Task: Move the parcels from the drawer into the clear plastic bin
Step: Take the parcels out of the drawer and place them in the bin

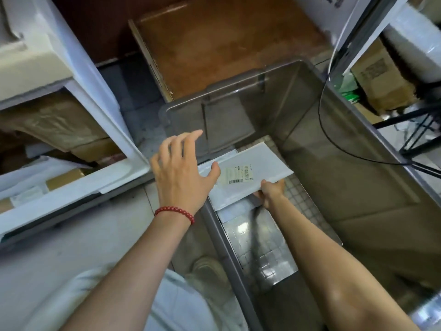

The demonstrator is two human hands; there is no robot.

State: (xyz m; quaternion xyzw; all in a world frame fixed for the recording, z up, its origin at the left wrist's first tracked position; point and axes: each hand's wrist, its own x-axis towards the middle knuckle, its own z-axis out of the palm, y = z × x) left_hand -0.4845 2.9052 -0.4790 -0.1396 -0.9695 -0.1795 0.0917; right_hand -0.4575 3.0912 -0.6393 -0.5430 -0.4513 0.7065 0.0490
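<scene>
White flat parcel (259, 161) with a barcode label sits tilted over the left rim of the clear plastic bin (216, 97), most of it inside the bin above the bottom. Right hand (272, 192) is down in the bin, fingers curled under the parcel's near edge and gripping it. Left hand (181, 170) has its fingers spread and straight, thumb touching the parcel's left end, holding nothing; red bead bracelet (174, 212) on the wrist. White drawer (78, 187) stands open just left of the bin, brown box (64, 181) inside.
</scene>
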